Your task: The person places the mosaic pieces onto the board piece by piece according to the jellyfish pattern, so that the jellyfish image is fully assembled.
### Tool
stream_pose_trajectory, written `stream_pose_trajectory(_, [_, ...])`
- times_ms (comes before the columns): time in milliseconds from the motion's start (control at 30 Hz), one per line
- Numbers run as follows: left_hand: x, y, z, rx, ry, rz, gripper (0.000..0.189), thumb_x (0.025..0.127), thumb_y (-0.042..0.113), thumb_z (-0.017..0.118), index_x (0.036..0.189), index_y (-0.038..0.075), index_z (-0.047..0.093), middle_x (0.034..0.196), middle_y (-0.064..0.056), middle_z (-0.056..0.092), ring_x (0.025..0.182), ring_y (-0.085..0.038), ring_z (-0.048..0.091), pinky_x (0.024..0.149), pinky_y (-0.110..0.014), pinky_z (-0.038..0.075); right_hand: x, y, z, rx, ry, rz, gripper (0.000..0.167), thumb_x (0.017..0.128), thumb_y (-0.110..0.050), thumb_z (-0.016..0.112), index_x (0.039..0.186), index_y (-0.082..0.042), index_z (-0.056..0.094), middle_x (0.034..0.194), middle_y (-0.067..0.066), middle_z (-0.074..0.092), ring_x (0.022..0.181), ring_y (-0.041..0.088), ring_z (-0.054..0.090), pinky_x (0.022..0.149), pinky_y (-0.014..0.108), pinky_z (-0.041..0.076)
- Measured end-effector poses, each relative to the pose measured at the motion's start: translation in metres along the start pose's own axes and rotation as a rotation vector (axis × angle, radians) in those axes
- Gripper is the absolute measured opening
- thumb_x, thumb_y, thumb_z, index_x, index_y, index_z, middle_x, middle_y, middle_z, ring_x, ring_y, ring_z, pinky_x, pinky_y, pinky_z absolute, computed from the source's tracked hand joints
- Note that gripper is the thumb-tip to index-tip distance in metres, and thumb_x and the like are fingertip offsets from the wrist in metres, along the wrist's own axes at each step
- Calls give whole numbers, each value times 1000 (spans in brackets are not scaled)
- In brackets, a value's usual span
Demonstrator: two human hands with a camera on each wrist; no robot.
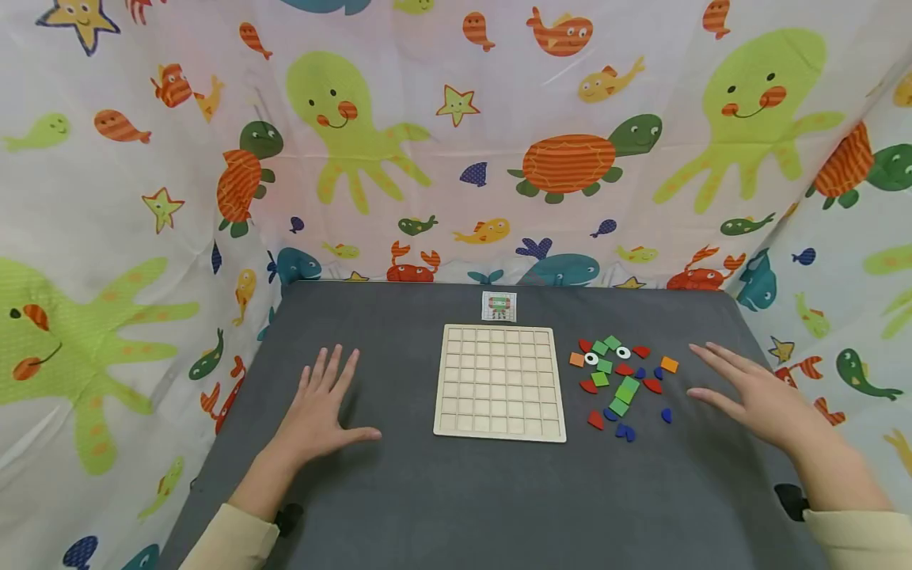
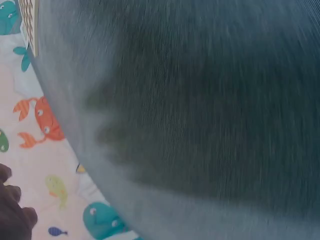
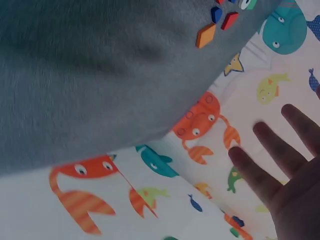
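My left hand [image 1: 317, 416] hovers over the grey table left of the wooden grid board [image 1: 500, 383], fingers spread and holding nothing. On the other side, my right hand [image 1: 758, 392] is held over the table with straight fingers, also holding nothing. Between the board and that hand lies a loose scatter of small pieces: green squares [image 1: 627, 389], red quarter-round pieces [image 1: 595, 420], blue pieces [image 1: 666, 416], orange squares [image 1: 669, 364] and white rings [image 1: 623, 352]. In the right wrist view, spread fingers [image 3: 256, 175] show beside an orange piece [image 3: 206, 35] on the table.
A small printed card [image 1: 499, 306] lies just behind the board, with a green and red picture on it. The grey table [image 1: 456, 507] is bordered at the back and sides by a white curtain [image 1: 442, 229] printed with sea animals.
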State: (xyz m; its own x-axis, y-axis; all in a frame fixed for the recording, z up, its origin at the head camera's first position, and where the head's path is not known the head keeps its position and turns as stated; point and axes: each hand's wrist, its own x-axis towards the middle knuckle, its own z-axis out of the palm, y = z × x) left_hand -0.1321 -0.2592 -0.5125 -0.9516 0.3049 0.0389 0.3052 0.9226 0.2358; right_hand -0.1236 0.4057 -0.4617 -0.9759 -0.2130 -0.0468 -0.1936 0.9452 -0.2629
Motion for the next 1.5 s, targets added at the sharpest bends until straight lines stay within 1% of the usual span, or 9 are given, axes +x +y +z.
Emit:
stream_pose_trajectory(133, [5,8,12,-66,11,16,136,65,77,78,164,24,1,171,-12,4,157,-38,2,120,-68,11,7,3,13,30,26,-23,79,91,-51,71,155,-16,40,145,30,47,122,55,51,92,75,43])
stream_pose_trajectory(267, [11,20,21,-123,16,25,136,66,69,84,165,22,4,171,-12,9,157,-35,6,122,-65,13,10,8,27,57,116,-95,70,87,-33,80,146,-8,51,131,27,59,105,45,64,84,67,52])
stream_pose_trajectory(400, [18,32,28,-185,23,27,136,65,65,87,165,19,7,170,-12,14,157,-33,11,123,-63,14,19,9,36,72,181,-125,62,83,-22,84,137,-3,58,121,25,65,96,39,66,79,63,55])
stream_pose_trajectory(600, [26,45,35,-238,-25,14,138,63,65,88,164,20,5,170,-8,13,158,-27,11,124,-60,14,37,10,46,99,213,-123,53,82,-13,84,129,2,64,113,25,69,89,36,67,76,57,58])
stream_pose_trajectory(833, [39,56,50,-302,-82,53,142,60,57,94,164,17,6,171,-8,13,158,-26,8,124,-57,16,52,17,52,192,160,-47,50,87,-11,80,132,2,62,112,25,68,94,39,67,82,62,55])
stream_pose_trajectory(1000, [45,60,62,-407,-131,29,142,59,51,96,164,16,7,171,-7,12,158,-24,6,123,-54,22,64,26,59,225,116,-4,52,91,-13,76,138,0,58,124,28,65,108,47,62,90,67,49])
stream_pose_trajectory(1167, [48,64,69,-383,-155,27,142,60,55,94,164,14,7,171,-8,12,158,-24,6,125,-51,19,79,31,64,237,69,43,52,94,-17,72,141,-2,56,131,30,62,119,50,55,96,71,43])
stream_pose_trajectory(1300, [52,68,72,-351,-184,55,142,60,57,93,163,8,8,170,-12,11,158,-28,5,126,-50,14,87,33,67,246,81,34,50,93,-16,73,139,-1,58,130,30,60,117,49,55,97,71,42])
stream_pose_trajectory(1500, [60,73,78,-400,-236,60,140,61,54,94,162,2,12,169,-16,12,158,-30,4,126,-52,11,97,38,76,252,80,23,46,93,-19,74,134,-2,62,132,29,58,120,48,53,101,71,39])
